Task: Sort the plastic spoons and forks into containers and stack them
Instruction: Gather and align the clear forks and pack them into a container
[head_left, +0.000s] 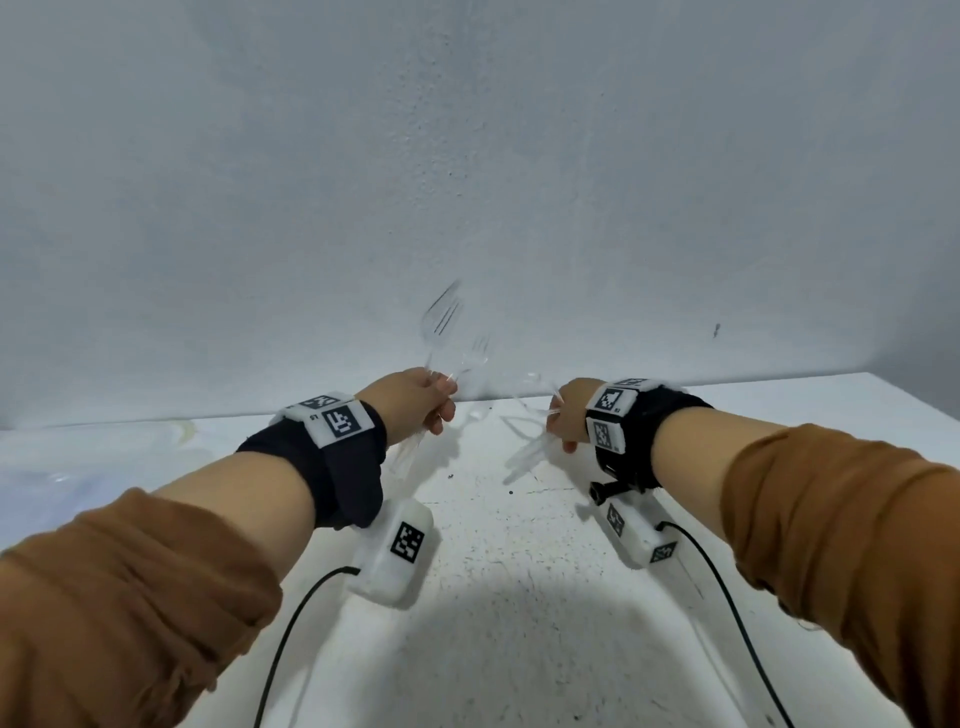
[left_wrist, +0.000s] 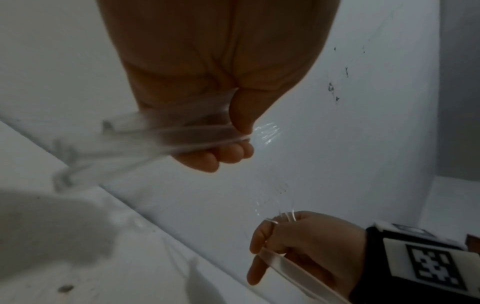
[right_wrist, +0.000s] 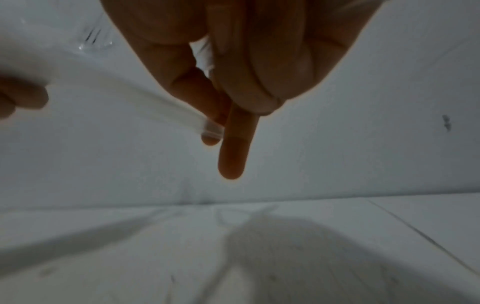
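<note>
A pale wall (head_left: 467, 182) fills the upper two thirds of the head view, and a white surface (head_left: 519, 597) takes the lower third, marked with dark specks. Two arms in brown sleeves (head_left: 130, 597) reach in from the lower corners, each with a black wrist band carrying white tag blocks (head_left: 340, 420).

The left hand (head_left: 415, 402), just left of centre, is closed in a fist round a bundle of clear forks (head_left: 441, 322). Their tines rise toward the upper right against the wall, and the handles stick out below the fist over the surface. In the left wrist view the curled fingers (left_wrist: 207, 162) wrap the clear handles.

The right hand (head_left: 566, 415), just right of centre and near the left one, grips a second clear bundle (head_left: 524, 457) whose handles slant down to the lower left. Its heads are too faint and blurred to tell whether they are forks or spoons. In the right wrist view one finger (right_wrist: 233, 148) points straight while the others pinch the clear plastic.

Both bundles are held above the surface, apart from each other.
</note>
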